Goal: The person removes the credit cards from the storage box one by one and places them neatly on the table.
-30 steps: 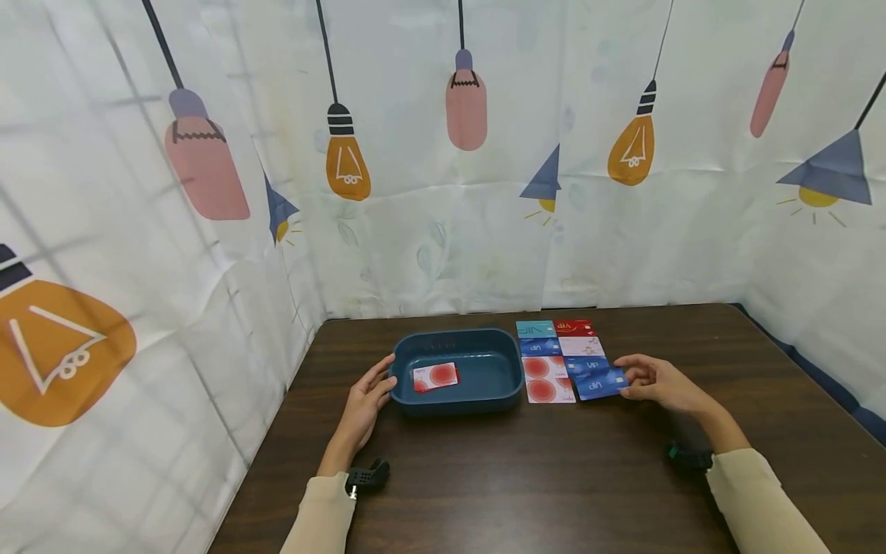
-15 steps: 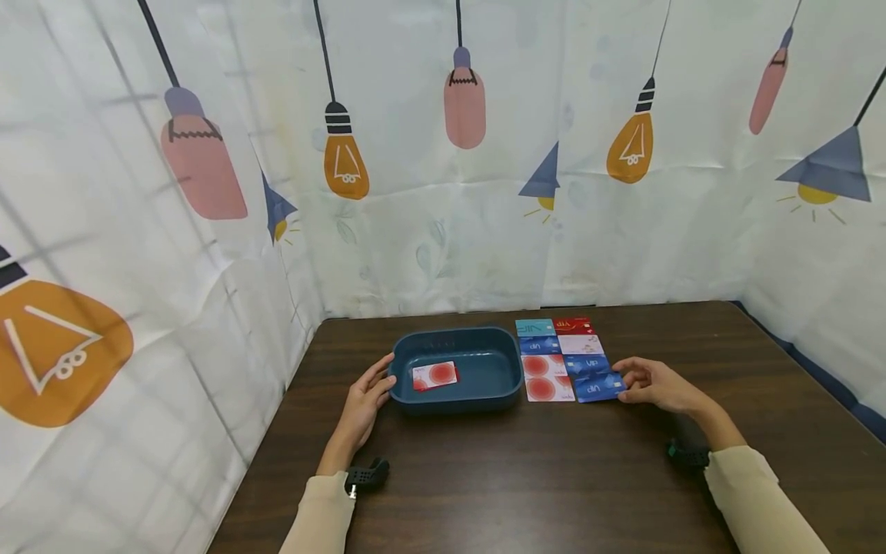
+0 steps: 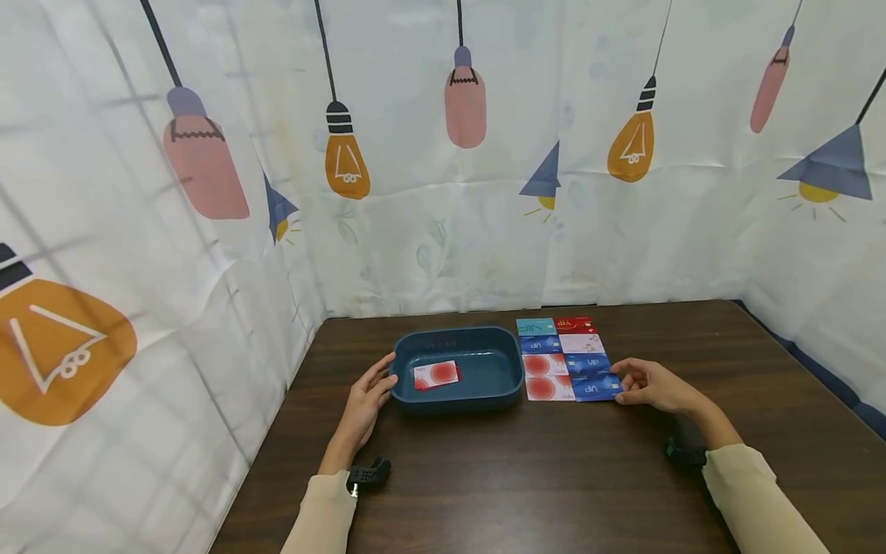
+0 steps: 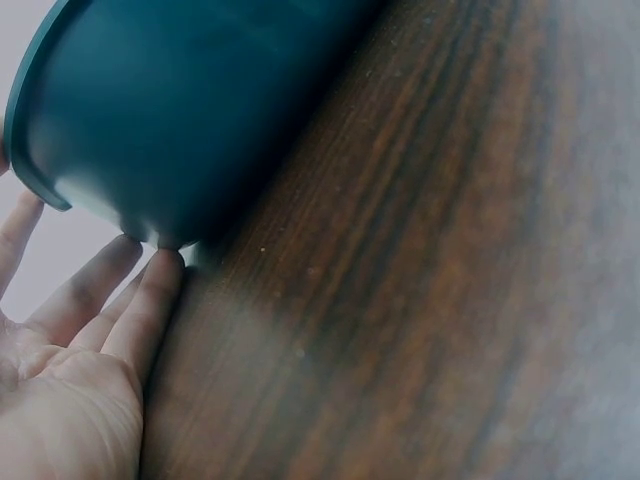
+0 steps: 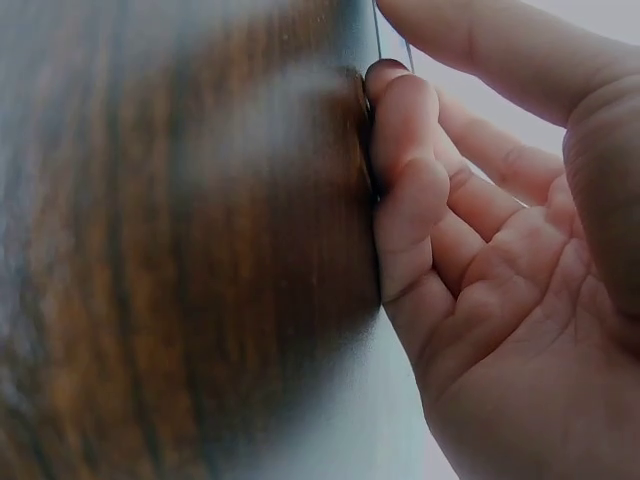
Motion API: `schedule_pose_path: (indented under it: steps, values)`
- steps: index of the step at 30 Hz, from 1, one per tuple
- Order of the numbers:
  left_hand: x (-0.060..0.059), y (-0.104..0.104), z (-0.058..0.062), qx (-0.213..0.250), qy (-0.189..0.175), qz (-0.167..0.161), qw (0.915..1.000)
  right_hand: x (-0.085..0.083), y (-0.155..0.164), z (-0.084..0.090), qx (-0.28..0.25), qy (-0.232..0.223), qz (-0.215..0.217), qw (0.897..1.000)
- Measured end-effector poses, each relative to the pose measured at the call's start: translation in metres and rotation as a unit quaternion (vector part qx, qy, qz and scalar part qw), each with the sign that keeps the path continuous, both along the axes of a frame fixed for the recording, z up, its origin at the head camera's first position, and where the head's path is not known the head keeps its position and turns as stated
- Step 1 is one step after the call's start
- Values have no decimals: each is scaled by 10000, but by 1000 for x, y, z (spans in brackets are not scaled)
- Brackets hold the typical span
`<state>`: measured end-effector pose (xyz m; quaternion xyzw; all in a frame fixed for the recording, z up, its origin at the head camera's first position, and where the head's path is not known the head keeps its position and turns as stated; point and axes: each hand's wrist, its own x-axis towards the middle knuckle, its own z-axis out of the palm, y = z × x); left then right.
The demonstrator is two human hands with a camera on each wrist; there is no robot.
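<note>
My left hand [image 3: 365, 400] touches the left end of a dark blue-green plastic tray [image 3: 450, 406] in the head view. In the left wrist view its fairly straight fingers [image 4: 152, 300] meet the tray's outer wall. Two overlapping cards [image 3: 436, 375], red and white, lie inside the tray. Right of the tray, several VIP-style cards form two columns. At the near end of the right column, my right hand [image 3: 654, 386] pinches the edge of a blue card [image 3: 595, 388]. The right wrist view shows thumb and curled fingers [image 5: 405, 120] at the card's thin edge, low over the table.
The cards' left column has a teal card [image 3: 536, 327] at the far end and red-and-white cards [image 3: 547, 388] at the near end. A dark wood table [image 3: 526, 477] bears everything. Behind it hangs a white curtain [image 3: 443, 254] printed with lamps.
My right hand has drawn slightly left with the blue card, which now sits straighter and closer against the left column. My left hand and the tray have stayed put.
</note>
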<state>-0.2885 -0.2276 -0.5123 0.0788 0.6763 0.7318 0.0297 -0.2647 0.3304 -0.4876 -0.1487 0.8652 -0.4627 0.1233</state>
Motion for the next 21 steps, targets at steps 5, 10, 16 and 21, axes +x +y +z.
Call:
schedule_pose_path:
  steps: [5, 10, 16, 21]
  values:
    - [1, 1, -1, -64, 1, 16, 10000, 0, 0, -3, 23, 124, 93, 9999]
    - [1, 1, 0, -118, -55, 48, 9999, -2, 1, -3, -65, 152, 161, 9997]
    - [1, 1, 0, -112, -58, 88, 9999, -2, -1, -2, -74, 122, 138, 9998]
    - [0, 1, 0, -95, -68, 76, 9999, 0, -2, -2, 19, 115, 64, 9999]
